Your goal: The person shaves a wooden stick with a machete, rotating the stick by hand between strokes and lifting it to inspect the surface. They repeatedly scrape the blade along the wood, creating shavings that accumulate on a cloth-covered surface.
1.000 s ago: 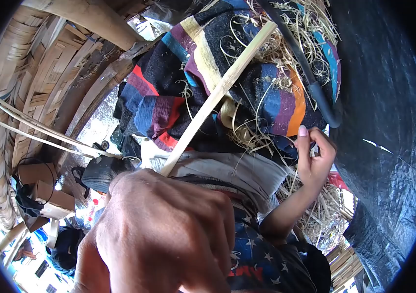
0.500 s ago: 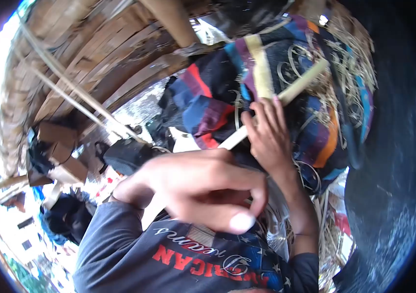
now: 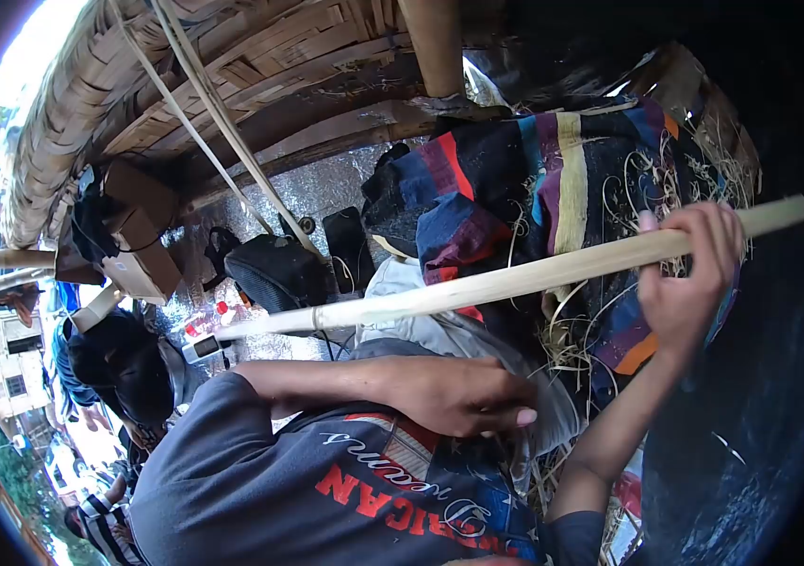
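Observation:
A long pale bamboo pole (image 3: 477, 289), with a node ring near its left part, slants across the view above my lap. My right hand (image 3: 689, 274) is wrapped round it near its right end. Lower down, in front of my shirt (image 3: 373, 491), my left hand (image 3: 468, 394) is closed with its fingers curled and the thumb showing. What it holds, if anything, is hidden. Beneath the pole lies a striped, many-coloured cloth (image 3: 567, 189) strewn with thin shavings (image 3: 727, 174).
A black bag (image 3: 274, 269) and a dark phone-like slab (image 3: 348, 247) lie on the shiny floor sheet. Cardboard boxes (image 3: 142, 250) stand at left. Thin poles (image 3: 223, 118) slant down before a woven bamboo wall (image 3: 279, 57). Another person's striped sleeve (image 3: 105, 528) shows at lower left.
The bamboo pole has swung flatter and shifted right, showing much more of its length. My right hand moved right with it, and my left hand dropped away from the camera towards my shirt.

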`<action>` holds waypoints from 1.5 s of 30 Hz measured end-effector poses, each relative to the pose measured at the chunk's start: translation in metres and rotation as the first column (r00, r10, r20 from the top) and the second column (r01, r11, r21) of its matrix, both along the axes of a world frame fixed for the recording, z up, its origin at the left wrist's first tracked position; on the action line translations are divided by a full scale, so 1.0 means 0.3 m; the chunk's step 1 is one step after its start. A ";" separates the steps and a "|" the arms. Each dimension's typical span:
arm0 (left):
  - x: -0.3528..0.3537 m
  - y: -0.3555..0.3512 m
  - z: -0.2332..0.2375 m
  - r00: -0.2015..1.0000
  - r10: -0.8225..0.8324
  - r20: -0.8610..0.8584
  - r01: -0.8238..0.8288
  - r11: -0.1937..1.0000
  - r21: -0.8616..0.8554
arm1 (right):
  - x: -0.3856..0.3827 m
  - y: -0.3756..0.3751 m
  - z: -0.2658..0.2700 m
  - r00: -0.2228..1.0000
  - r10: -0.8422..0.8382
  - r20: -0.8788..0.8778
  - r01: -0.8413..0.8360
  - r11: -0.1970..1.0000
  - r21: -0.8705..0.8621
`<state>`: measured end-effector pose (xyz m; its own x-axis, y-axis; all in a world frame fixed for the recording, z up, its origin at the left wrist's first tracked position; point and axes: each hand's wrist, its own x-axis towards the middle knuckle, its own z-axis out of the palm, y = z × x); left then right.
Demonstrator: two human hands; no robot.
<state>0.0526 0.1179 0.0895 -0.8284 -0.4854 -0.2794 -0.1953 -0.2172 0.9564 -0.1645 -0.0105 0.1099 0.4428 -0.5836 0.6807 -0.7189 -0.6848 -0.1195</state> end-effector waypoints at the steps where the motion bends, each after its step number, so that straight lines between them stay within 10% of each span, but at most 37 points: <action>1: -0.003 -0.001 0.001 1.000 0.006 -0.001 -0.006 1.000 -0.006 | -0.025 -0.007 0.019 1.000 -0.017 0.006 0.017 0.999 -0.031; 8: -0.113 -0.035 -0.087 0.805 0.538 -0.249 -0.576 0.810 -0.112 | -0.103 0.019 0.057 0.966 -0.233 0.109 0.229 0.972 0.043; 13: -0.182 -0.140 -0.015 0.626 0.625 -0.467 -0.720 0.693 -0.038 | 0.038 0.095 0.037 0.909 -0.317 0.271 0.288 0.947 0.142; 17: -0.215 -0.190 0.017 0.304 0.699 -0.647 -0.936 0.346 -0.066 | 0.143 0.134 -0.002 0.844 -0.385 0.373 0.345 0.923 0.172; 20: -0.184 -0.224 0.059 0.084 0.655 -0.751 -0.958 0.261 0.120 | 0.194 0.168 0.017 0.885 -0.229 0.406 0.181 0.971 0.154; 25: 0.001 -0.220 0.158 0.109 0.561 -0.820 -0.989 0.147 -0.031 | 0.242 0.252 0.079 0.860 0.011 0.510 -0.056 0.996 0.073; 37: 0.592 0.023 0.431 -0.002 0.741 -0.672 -0.741 -0.452 -0.497 | 0.159 0.352 0.098 0.853 -0.057 0.518 -0.060 0.977 0.206; 43: 0.959 0.364 0.571 0.073 0.948 -0.308 -0.423 -0.250 -0.871 | 0.108 0.335 0.080 0.823 -0.085 0.561 -0.026 0.982 0.187; 45: 1.071 0.500 0.622 -0.087 0.945 -0.314 -0.643 -0.294 -0.708 | 0.098 0.321 0.070 0.809 -0.120 0.576 0.004 0.980 0.198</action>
